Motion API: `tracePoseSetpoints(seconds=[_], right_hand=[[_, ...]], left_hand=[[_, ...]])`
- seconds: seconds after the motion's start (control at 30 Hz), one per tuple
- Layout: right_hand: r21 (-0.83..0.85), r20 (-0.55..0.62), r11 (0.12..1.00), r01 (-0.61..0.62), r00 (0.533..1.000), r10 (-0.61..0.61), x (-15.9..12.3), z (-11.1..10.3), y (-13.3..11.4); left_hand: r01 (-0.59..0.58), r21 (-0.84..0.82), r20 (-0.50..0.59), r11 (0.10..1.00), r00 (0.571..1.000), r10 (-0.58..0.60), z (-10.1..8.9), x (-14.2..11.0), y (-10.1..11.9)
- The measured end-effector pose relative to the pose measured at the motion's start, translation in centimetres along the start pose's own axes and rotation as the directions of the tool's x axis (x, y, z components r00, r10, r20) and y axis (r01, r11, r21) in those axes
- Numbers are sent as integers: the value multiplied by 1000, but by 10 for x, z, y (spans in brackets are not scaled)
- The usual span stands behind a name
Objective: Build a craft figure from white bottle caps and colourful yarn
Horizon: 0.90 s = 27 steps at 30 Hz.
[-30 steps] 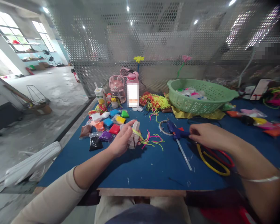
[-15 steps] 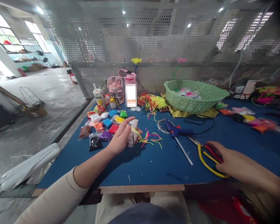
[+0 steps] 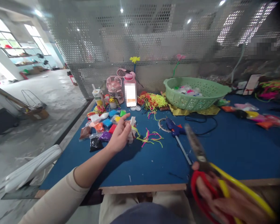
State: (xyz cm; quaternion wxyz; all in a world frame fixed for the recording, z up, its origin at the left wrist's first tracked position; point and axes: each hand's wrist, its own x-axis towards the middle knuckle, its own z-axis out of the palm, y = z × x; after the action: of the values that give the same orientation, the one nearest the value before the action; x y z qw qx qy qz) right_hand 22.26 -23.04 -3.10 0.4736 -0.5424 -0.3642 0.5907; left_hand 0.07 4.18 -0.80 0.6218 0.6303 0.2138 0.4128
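Note:
My right hand (image 3: 220, 196), blurred by motion, grips a pair of scissors (image 3: 196, 145) with red and yellow handles. They are lifted above the table's front right, blades pointing away and seemingly closed. My left hand (image 3: 119, 134) is closed around a small whitish, partly clear object (image 3: 132, 133), mostly hidden by the fingers, its index finger raised. Yellow-green cord hangs out of that hand. Just right of it, pink and yellow-green cord pieces (image 3: 151, 138) lie on the blue table. Between the hands rests a blue glue gun (image 3: 177, 129) with a clear glue stick (image 3: 184, 151) in it.
Bags of coloured clay (image 3: 105, 136) lie left of my left hand. Behind are a drink cup (image 3: 98, 97), pink bottles (image 3: 115, 87), a bright phone (image 3: 130, 95), tangled cords (image 3: 156, 101) and a green basket (image 3: 193, 96). More coloured packets (image 3: 252, 115) lie at right. Perforated metal stands behind.
My right hand has picked the scissors up off the table beside the glue gun and drawn them nearer to me. The left hand has barely moved, still holding the whitish object.

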Motion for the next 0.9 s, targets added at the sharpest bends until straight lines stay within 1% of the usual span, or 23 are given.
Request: tracePoseSetpoints(seconds=[0.03, 0.07, 0.13, 0.2, 0.27, 0.37, 0.47, 0.53, 0.7, 0.8, 0.9], right_hand=[[165, 114, 986, -7, 993, -12, 12, 14, 1], [319, 211, 947, -46, 977, -23, 25, 27, 3], [469, 321, 872, -140, 947, -21, 49, 47, 6], [502, 370, 840, -207, 929, 7, 65, 61, 8], [514, 383, 830, -216, 924, 4, 72, 70, 9], [578, 409, 784, -227, 912, -37, 73, 78, 11], [612, 466, 736, -288, 884, -41, 71, 81, 13], [616, 465, 732, -291, 884, -40, 72, 82, 12], [612, 362, 765, -202, 931, -45, 81, 85, 6], [617, 310, 769, -165, 950, -45, 87, 87, 5], [574, 284, 809, -130, 958, -48, 91, 86, 8]], left_hand=[[5, 11, -8, 1000, 1000, -5, 0, 0, 0], [12, 25, -18, 1000, 1000, -11, 1, 0, 0], [30, 55, -41, 998, 999, -28, 2, -1, 1], [55, 68, -53, 996, 997, -52, 3, -2, 2], [70, 67, -56, 995, 996, -66, 3, -3, 2], [62, 88, -56, 994, 997, -57, 4, -3, 0], [49, 104, -52, 993, 998, -43, 5, -3, -3], [45, 92, -47, 995, 998, -40, 5, -3, -5], [52, 75, -9, 996, 999, -52, 4, -7, -6], [39, 62, 27, 997, 999, -41, 6, -10, -5], [26, 45, 43, 999, 999, -28, 8, -11, -3]])
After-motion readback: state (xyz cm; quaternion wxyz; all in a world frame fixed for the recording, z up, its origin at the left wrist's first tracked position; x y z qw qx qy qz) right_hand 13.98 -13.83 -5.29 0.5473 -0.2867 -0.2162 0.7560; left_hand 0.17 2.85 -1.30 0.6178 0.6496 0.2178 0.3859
